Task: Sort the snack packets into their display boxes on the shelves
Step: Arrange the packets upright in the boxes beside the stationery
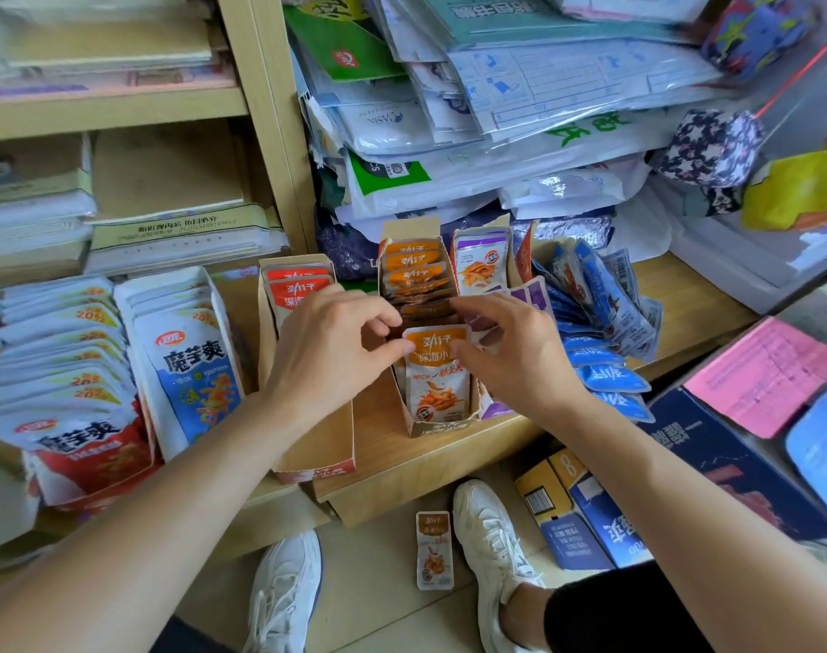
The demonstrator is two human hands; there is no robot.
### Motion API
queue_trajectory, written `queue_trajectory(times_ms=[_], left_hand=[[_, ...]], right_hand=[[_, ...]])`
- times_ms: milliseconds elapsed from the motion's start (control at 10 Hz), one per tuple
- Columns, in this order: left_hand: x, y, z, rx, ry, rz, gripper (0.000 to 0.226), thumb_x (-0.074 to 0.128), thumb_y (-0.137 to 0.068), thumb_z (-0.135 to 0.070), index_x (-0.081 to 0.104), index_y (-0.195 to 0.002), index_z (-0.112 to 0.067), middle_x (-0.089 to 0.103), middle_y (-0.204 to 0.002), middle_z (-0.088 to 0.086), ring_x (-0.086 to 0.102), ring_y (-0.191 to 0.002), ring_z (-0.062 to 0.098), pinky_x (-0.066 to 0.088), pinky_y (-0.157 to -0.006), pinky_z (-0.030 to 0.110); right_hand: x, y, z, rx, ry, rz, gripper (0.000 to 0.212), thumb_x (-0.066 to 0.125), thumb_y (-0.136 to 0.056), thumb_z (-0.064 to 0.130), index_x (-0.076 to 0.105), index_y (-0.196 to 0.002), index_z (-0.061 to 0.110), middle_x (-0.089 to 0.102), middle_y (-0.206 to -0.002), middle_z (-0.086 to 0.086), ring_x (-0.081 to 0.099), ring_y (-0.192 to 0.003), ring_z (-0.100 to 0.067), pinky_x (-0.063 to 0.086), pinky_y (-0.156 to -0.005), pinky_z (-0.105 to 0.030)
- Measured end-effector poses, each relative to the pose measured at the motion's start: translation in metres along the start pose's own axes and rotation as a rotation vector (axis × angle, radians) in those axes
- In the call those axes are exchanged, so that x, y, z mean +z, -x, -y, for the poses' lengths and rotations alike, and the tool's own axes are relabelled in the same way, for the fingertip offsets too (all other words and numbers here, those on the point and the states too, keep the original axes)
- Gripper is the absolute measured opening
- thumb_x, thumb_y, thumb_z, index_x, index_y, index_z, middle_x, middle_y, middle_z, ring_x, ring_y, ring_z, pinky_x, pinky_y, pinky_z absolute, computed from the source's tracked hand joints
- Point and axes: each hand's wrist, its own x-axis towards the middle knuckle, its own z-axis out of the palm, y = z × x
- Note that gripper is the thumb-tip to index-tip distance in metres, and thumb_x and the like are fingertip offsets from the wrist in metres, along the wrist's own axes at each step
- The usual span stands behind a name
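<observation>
An orange snack packet [436, 369] stands upright at the front of the narrow orange display box [442, 425] on the wooden shelf. My left hand [329, 344] pinches its top left corner. My right hand [510, 351] pinches its top right corner. More orange packets [413, 268] fill the back of the same box. To the left stands a red packet box [315, 464], with red packets [298, 287] at its rear only. Purple packets [479, 263] stand to the right, and blue packets [600, 318] lie loose beyond them.
Large white konjac snack packs [192, 360] fill boxes at the left of the shelf. One brown packet [434, 549] lies on the floor between my white shoes [489, 544]. A dark blue carton [732, 468] and pink paper [765, 374] sit at the right. Stacked plastic mailers [496, 134] rise behind the boxes.
</observation>
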Motion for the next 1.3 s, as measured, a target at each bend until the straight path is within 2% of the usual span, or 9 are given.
queue_trajectory(times_ms=[200,300,600,700,800,1000,1100,1200,1300], left_hand=[[-0.006,-0.004,0.009,0.008,-0.033,-0.012,0.023,0.074,-0.088,-0.03,0.077,-0.11,-0.024,0.072,-0.086,-0.013,0.053,-0.074,0.007,0.047,-0.065,0.026],[-0.004,-0.007,0.007,0.04,-0.063,0.008,0.015,0.074,-0.089,-0.031,0.08,-0.102,-0.026,0.073,-0.089,-0.011,0.049,-0.076,0.004,0.032,-0.061,0.014],[-0.005,-0.009,0.003,-0.031,-0.067,-0.047,0.011,0.076,-0.087,-0.034,0.08,-0.095,-0.027,0.075,-0.079,-0.013,0.054,-0.072,0.005,0.037,-0.059,0.018],[-0.013,0.005,-0.001,0.011,-0.055,-0.059,0.016,0.076,-0.087,-0.029,0.079,-0.101,-0.021,0.075,-0.088,-0.007,0.058,-0.076,0.012,0.052,-0.065,0.032],[-0.022,0.033,-0.012,0.107,-0.018,-0.082,0.014,0.076,-0.087,-0.023,0.079,-0.1,-0.017,0.073,-0.087,-0.006,0.054,-0.075,0.009,0.051,-0.066,0.03],[-0.006,0.127,-0.03,0.287,0.063,0.197,0.01,0.074,-0.088,-0.023,0.08,-0.096,-0.02,0.07,-0.081,-0.011,0.058,-0.074,0.008,0.053,-0.063,0.03],[0.008,0.163,-0.023,0.39,-0.055,0.258,0.014,0.073,-0.086,-0.024,0.079,-0.098,-0.02,0.074,-0.097,-0.004,0.064,-0.087,0.019,0.052,-0.072,0.035],[0.016,0.167,-0.011,0.412,-0.318,0.233,0.035,0.066,-0.089,-0.025,0.071,-0.122,-0.016,0.063,-0.137,0.007,0.058,-0.121,0.032,0.043,-0.094,0.044],[0.018,0.162,-0.003,0.354,-0.522,0.308,0.057,0.059,-0.089,-0.03,0.054,-0.143,-0.012,0.047,-0.153,0.011,0.046,-0.136,0.036,0.033,-0.106,0.05]], right_hand=[[0.014,0.013,0.0,-0.007,0.125,-0.082,0.059,0.074,-0.086,0.019,0.054,-0.142,0.015,0.062,-0.128,-0.003,0.053,-0.116,-0.024,0.043,-0.097,-0.032],[0.022,0.015,-0.002,-0.047,0.181,-0.03,0.061,0.071,-0.09,0.016,0.049,-0.146,0.014,0.058,-0.134,-0.003,0.044,-0.119,-0.023,0.033,-0.099,-0.025],[0.012,0.021,-0.009,-0.158,0.235,-0.044,0.069,0.073,-0.088,0.02,0.043,-0.15,0.016,0.057,-0.127,-0.002,0.048,-0.108,-0.021,0.041,-0.094,-0.03],[0.005,0.052,-0.004,-0.194,0.099,-0.149,0.045,0.075,-0.088,0.015,0.063,-0.131,0.015,0.061,-0.111,0.004,0.055,-0.096,-0.008,0.048,-0.084,-0.025],[0.007,0.094,-0.001,-0.179,-0.056,-0.16,0.02,0.077,-0.086,0.009,0.074,-0.106,0.011,0.064,-0.089,0.007,0.057,-0.072,-0.005,0.046,-0.067,-0.013],[0.064,0.16,-0.051,0.075,0.044,0.17,0.007,0.077,-0.081,0.022,0.07,-0.081,0.021,0.065,-0.076,0.012,0.058,-0.066,-0.005,0.049,-0.063,-0.021],[0.112,0.176,-0.09,0.319,0.17,0.502,0.015,0.075,-0.085,0.032,0.073,-0.092,0.019,0.07,-0.088,0.001,0.064,-0.078,-0.017,0.055,-0.074,-0.037],[0.158,0.184,-0.122,0.481,0.225,0.689,0.032,0.07,-0.089,0.039,0.07,-0.115,0.021,0.071,-0.108,-0.005,0.066,-0.095,-0.021,0.053,-0.083,-0.032],[0.199,0.191,-0.146,0.609,0.186,0.789,0.05,0.068,-0.09,0.04,0.057,-0.134,0.017,0.062,-0.13,-0.009,0.059,-0.119,-0.029,0.045,-0.099,-0.036]])
